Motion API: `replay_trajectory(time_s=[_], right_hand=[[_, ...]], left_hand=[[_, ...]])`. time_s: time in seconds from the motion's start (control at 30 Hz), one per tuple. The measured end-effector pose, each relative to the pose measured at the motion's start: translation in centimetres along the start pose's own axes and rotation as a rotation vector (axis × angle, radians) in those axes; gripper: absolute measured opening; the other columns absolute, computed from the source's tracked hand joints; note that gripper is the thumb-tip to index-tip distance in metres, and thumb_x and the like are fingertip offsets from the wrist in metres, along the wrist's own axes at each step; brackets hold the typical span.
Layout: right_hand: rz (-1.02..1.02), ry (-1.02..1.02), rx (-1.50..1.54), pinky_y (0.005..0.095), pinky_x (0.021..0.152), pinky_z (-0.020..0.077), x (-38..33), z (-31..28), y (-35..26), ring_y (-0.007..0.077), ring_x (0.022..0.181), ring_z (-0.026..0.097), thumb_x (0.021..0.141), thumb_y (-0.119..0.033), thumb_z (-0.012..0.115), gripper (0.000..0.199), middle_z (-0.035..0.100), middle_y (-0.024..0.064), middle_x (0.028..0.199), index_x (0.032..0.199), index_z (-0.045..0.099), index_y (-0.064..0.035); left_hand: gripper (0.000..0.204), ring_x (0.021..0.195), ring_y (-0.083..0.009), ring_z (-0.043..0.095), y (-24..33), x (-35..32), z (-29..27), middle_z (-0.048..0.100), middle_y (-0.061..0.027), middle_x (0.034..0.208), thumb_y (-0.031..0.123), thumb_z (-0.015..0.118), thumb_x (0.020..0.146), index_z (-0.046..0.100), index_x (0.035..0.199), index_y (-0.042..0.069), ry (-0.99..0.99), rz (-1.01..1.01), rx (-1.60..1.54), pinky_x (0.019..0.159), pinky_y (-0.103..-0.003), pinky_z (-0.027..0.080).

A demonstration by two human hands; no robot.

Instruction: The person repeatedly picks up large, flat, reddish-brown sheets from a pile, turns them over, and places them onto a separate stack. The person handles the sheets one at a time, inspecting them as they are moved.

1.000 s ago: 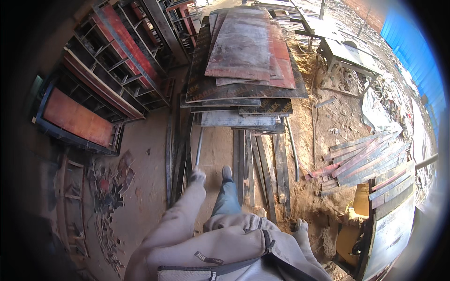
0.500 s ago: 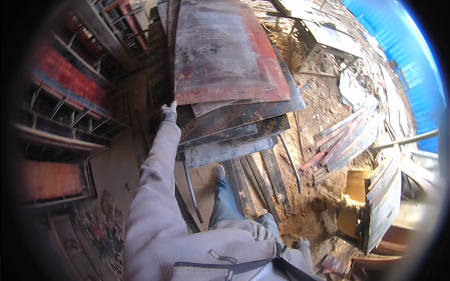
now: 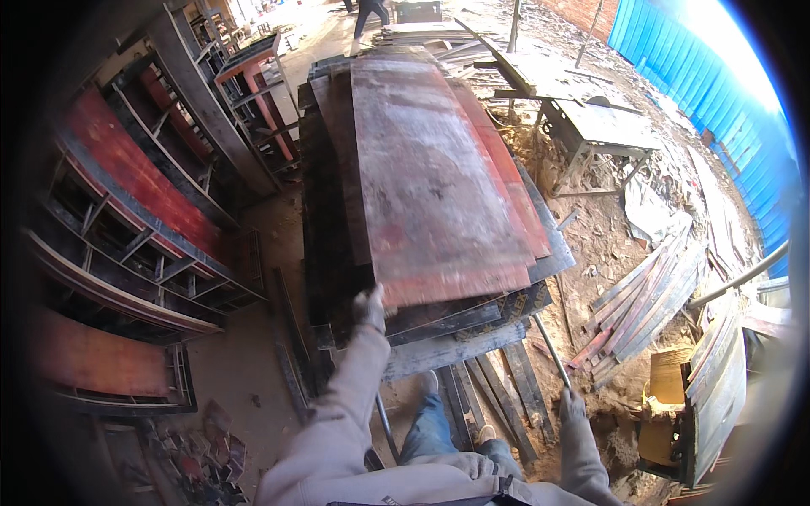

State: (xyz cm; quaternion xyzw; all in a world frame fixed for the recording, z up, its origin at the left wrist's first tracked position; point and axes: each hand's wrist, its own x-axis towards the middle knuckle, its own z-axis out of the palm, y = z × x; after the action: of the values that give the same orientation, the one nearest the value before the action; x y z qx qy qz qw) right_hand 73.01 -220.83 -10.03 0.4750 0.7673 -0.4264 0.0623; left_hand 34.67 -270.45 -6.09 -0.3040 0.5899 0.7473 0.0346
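A stack of worn plywood sheets (image 3: 439, 177), the top one reddish with a grey-white scuffed face, lies in front of me on a stand or cart with metal bars. At the near left corner of the top sheet is my gloved left hand (image 3: 369, 309), closed on its edge. The near edge of that sheet is slightly blurred. Lower right, my gloved right hand (image 3: 572, 405) is closed at the end of a metal bar (image 3: 552, 350) that slants out from under the stack. Dark sheets (image 3: 527, 304) jut out beneath the top one.
Framed red panels (image 3: 135, 169) stand along the left. To the right are a table saw (image 3: 603, 122), a pile of wood strips (image 3: 650, 295) and leaning boards (image 3: 713, 405). Planks (image 3: 506, 396) lie beneath the stack. Blue sheeting (image 3: 717, 110) rises behind. A person's legs (image 3: 369, 17) show far off.
The view has tipped up, showing more beyond the stack. My right hand has come from beside my body to the metal bar. My left hand stays at the top sheet's corner.
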Motion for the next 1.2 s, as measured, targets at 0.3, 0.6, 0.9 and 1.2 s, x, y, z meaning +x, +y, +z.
replay_trajectory(time_s=[0.3, 0.6, 0.9, 1.2], right_hand=[[-0.094, 0.023, 0.143, 0.0412, 0.072, 0.0595, 13.7, 6.9, -3.7, 0.0289, 0.096, 0.069, 0.099, -0.068, 0.05, 0.083, 0.068, 0.0205, 0.11, 0.133, 0.058, 0.0068], [-0.078, -0.611, 0.531, 0.0371, 0.076, 0.0534, 0.2, 8.5, 4.2, 0.0215, 0.083, 0.064, 0.095, -0.053, 0.067, 0.064, 0.071, 0.0112, 0.092, 0.116, 0.07, 0.0072], [-0.148, -0.56, 0.287, 0.0392, 0.082, 0.0552, -24.8, 9.7, 9.1, 0.029, 0.095, 0.074, 0.096, -0.057, 0.062, 0.068, 0.075, 0.0215, 0.098, 0.109, 0.072, 0.0086], [0.079, -1.166, 1.146, 0.0415, 0.081, 0.0535, -29.5, 4.7, 10.7, 0.0252, 0.088, 0.068, 0.095, -0.052, 0.067, 0.045, 0.072, 0.0061, 0.102, 0.112, 0.071, -0.0105]], left_hand=[[0.024, 0.082, -0.016, 0.068, -20.1, -28.6, -21.7, 0.073, -0.003, 0.097, 0.022, 0.076, 0.095, 0.074, 0.108, 0.003, 0.212, -0.161, -0.006, 0.072, -0.032, 0.056], [0.086, 0.14, -0.0344, 0.046, -33.9, -48.2, -28.8, 0.046, -0.0039, 0.154, 0.072, 0.068, 0.084, 0.047, 0.149, 0.019, 0.273, -0.376, -0.674, 0.115, -0.06, 0.039], [0.083, 0.144, -0.0366, 0.039, -34.2, -62.8, -26.1, 0.043, -0.0131, 0.158, 0.07, 0.053, 0.097, 0.043, 0.154, 0.01, 0.146, -0.244, -0.689, 0.121, -0.054, 0.032], [0.084, 0.137, -0.0373, 0.048, -35.0, -84.9, -49.3, 0.049, -0.0183, 0.154, 0.065, 0.054, 0.098, 0.045, 0.151, 0.001, 0.457, -0.167, -0.492, 0.116, -0.053, 0.038]])
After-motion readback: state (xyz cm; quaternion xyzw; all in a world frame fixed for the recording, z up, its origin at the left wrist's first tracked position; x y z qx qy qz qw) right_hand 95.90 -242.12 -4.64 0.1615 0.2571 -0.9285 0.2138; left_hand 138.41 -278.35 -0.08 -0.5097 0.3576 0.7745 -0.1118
